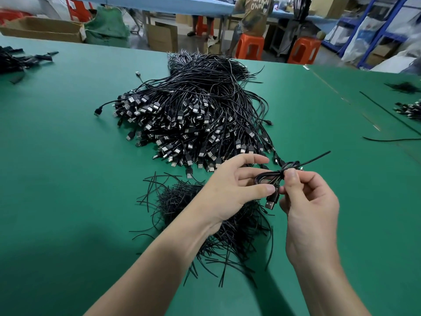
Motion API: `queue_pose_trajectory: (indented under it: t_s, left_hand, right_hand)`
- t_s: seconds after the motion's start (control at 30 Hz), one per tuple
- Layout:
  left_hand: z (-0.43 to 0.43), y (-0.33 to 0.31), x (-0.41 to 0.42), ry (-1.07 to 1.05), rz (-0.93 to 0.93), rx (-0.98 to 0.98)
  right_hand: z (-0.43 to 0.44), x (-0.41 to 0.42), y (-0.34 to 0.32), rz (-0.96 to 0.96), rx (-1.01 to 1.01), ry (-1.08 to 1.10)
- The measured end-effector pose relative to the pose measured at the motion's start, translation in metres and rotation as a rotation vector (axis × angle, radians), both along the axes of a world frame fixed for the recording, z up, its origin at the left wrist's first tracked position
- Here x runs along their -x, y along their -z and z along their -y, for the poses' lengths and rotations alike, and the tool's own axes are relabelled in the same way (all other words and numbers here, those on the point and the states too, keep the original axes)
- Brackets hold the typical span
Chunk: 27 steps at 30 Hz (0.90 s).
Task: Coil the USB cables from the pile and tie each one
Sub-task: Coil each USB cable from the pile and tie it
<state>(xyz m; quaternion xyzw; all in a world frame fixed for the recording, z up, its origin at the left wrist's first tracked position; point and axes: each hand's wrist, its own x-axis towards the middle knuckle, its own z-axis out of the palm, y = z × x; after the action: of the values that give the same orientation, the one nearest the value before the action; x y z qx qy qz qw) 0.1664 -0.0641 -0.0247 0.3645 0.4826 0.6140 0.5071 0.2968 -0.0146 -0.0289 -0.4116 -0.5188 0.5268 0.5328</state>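
A big pile of black USB cables (193, 115) lies on the green table (68, 156), plugs fanned toward me. In front of it I hold one coiled black cable (270, 177) above the table, its USB plug (271, 202) hanging down. My left hand (230, 190) holds the coil between thumb and fingers. My right hand (307, 201) pinches the black twist tie (296, 165) wrapped around the coil's right end; a tie end sticks up to the right. A heap of loose black twist ties (182, 197) lies under my left wrist.
Other cable bundles lie at the far left (16, 62) and far right (407, 109) of the table. A loose black strand (391, 115) crosses the right side. Beyond the far edge are cardboard boxes (43, 28), orange stools (249, 46) and a standing person (255, 17).
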Motion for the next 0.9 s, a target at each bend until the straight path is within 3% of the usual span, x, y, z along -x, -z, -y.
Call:
queue_pose_trajectory:
  t_s: [0.2,0.53,0.7,0.8,0.9]
  left_hand:
    - [-0.001,0.000,-0.006,0.042,0.013,-0.070]
    - [-0.004,0.005,-0.017,-0.082,0.042,-0.127]
    - [-0.001,0.001,-0.004,0.011,0.058,-0.043]
    - [0.001,-0.002,0.008,0.056,-0.031,0.023]
    - [0.002,-0.003,0.011,0.042,-0.085,-0.006]
  right_hand:
    - [0.012,0.003,0.003,-0.132,-0.130,0.148]
    - [0.010,0.009,0.004,-0.276,-0.032,0.126]
    - [0.002,0.002,0.006,-0.038,-0.206,0.037]
    - [-0.003,-0.005,0.004,0.144,-0.343,-0.064]
    - [-0.003,-0.006,0.006,0.207,-0.393,-0.131]
